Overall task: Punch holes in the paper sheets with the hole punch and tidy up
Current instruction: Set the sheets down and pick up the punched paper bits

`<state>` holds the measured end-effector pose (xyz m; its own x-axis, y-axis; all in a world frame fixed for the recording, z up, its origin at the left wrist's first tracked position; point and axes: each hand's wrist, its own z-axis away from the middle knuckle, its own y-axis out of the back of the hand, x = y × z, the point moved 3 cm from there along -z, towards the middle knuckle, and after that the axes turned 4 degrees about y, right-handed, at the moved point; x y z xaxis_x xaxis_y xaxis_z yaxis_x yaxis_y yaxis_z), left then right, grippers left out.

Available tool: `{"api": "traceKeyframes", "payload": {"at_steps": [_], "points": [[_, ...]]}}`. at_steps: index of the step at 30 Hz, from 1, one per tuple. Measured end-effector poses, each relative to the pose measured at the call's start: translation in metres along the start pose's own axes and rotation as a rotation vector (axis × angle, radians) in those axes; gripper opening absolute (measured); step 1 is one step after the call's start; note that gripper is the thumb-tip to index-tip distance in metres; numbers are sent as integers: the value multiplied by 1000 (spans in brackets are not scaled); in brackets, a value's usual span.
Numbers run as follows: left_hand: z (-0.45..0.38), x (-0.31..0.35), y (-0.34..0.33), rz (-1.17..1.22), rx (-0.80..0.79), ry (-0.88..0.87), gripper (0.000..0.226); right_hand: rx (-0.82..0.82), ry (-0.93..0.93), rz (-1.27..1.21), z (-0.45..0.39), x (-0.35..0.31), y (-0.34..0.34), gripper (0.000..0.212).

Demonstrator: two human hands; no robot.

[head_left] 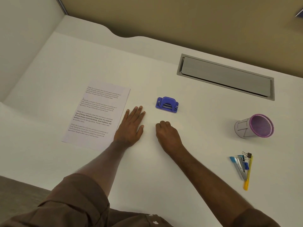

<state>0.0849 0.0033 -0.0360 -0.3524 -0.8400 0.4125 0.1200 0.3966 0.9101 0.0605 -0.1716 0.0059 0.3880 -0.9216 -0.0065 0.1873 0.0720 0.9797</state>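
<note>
A stack of printed paper sheets (96, 114) lies flat on the white desk (147, 66), left of centre. A small blue hole punch (167, 104) stands upright to their right, untouched. My left hand (132, 126) rests flat on the desk, fingers stretched out, its outer edge just touching the sheets' right edge. My right hand (167, 135) lies palm down below the punch with fingers curled into a loose fist, holding nothing and a short way from the punch.
A purple mesh pen cup (254, 126) lies tipped on its side at the right. Below it sit a blue stapler (240, 166), a yellow pen (248, 173) and a binder clip (247, 155). A grey cable hatch (226, 77) is set into the desk behind.
</note>
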Motion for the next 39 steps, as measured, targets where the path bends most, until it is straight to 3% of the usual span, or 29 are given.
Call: {"api": "traceKeyframes", "payload": {"at_steps": [3, 6, 8, 12, 15, 17, 21, 25, 31, 34, 39], "points": [[0, 1, 1, 1, -4, -2, 59, 30, -70, -57, -4, -4, 0, 18], [1, 2, 2, 6, -3, -10, 58, 88, -293, -280, -11, 3, 1, 8], [1, 3, 3, 12, 0, -9, 58, 86, -524, -590, -10, 15, 0, 9], [1, 4, 5, 6, -5, -8, 58, 214, -935, -1491, 6, 45, -2, 24], [1, 4, 4, 12, -7, -7, 58, 359, -1093, -2143, 20, 64, 4, 16], [1, 2, 3, 18, -11, -5, 59, 433, -1110, -2297, 29, 82, 11, 14], [0, -1, -1, 16, 1, -9, 60, 603, -1054, -2241, 54, 131, 37, 9], [0, -5, -6, 7, -1, -10, 61, 815, -1073, -1873, 92, 195, 63, 7], [-1, -3, -4, 21, -9, 2, 62, 754, -1332, -1192, 140, 268, 66, 23], [0, -4, -5, 19, -7, -6, 62, 810, -1371, -1092, 154, 278, 63, 6], [0, -6, -6, 18, -7, -5, 62, 724, -1331, -918, 159, 293, 64, 27]]}}
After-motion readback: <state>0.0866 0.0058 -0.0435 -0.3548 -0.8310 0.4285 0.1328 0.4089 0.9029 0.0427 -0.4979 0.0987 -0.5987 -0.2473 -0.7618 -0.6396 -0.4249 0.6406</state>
